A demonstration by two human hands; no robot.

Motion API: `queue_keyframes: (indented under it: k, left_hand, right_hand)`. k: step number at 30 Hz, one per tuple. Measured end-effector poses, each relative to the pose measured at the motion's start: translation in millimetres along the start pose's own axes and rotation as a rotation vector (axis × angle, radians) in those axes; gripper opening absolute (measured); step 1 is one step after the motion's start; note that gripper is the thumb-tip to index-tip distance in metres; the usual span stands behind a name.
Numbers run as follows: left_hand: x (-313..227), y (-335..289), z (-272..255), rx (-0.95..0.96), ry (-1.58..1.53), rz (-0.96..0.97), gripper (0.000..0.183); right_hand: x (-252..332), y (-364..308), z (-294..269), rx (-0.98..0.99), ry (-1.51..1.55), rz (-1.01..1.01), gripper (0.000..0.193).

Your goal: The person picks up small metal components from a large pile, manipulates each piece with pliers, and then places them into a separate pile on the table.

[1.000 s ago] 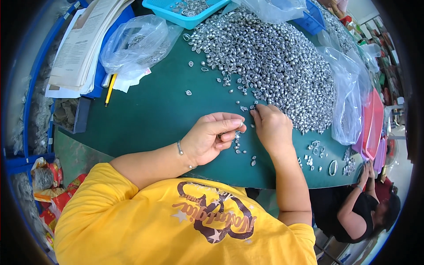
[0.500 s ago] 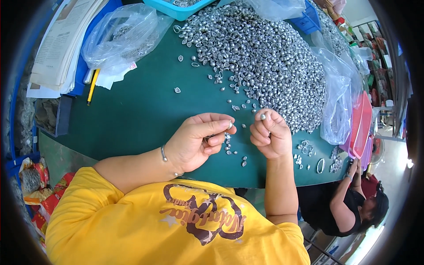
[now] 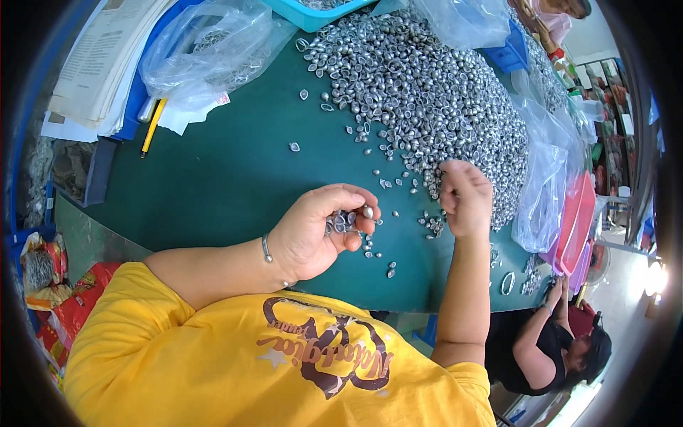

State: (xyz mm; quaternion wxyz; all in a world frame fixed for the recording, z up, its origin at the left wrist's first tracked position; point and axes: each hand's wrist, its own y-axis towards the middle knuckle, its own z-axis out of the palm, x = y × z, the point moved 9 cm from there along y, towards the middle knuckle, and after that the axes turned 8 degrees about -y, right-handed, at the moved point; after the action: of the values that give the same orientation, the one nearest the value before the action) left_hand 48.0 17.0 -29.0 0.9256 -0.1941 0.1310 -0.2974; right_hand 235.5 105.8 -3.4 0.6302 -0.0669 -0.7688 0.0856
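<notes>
My left hand (image 3: 316, 231) is curled, palm turned up, around several small silver metal pieces (image 3: 340, 222). One rounded piece (image 3: 367, 212) shows at its fingertips, beside the thumb. At the near edge of a large heap of similar oval and teardrop pieces (image 3: 441, 99) is my right hand (image 3: 466, 196), blurred by motion. Its fingers are bent inward, and whatever they may hold is hidden. Some pieces have a smooth domed face; others show a hollow side with a rim. A small cluster of pieces (image 3: 431, 224) lies just left of my right wrist.
The green tabletop (image 3: 213, 181) carries stray pieces, a yellow pencil-like stick (image 3: 154, 128), plastic bags (image 3: 206, 57) and papers (image 3: 99, 64). A turquoise tray (image 3: 313, 16) is at the back, a red basket (image 3: 580, 220) at right. Another person (image 3: 548, 334) sits at lower right.
My right hand has moved right and slightly up to the heap's edge, out of line with my left. My left hand has opened somewhat, showing the pieces in its palm.
</notes>
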Motion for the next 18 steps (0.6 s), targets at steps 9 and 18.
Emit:
queue_keyframes:
  k: [9, 18]
  left_hand:
    - [4.5, 0.1, 0.7, 0.039, -0.037, -0.067, 0.015]
    - [5.1, 0.9, 0.7, 0.041, -0.047, -0.069, 0.015]
  right_hand:
    - [32.2, -2.7, 29.6, -0.185, -1.030, -0.349, 0.014]
    - [36.3, 5.0, 48.4, -0.035, -1.112, -0.190, 0.015]
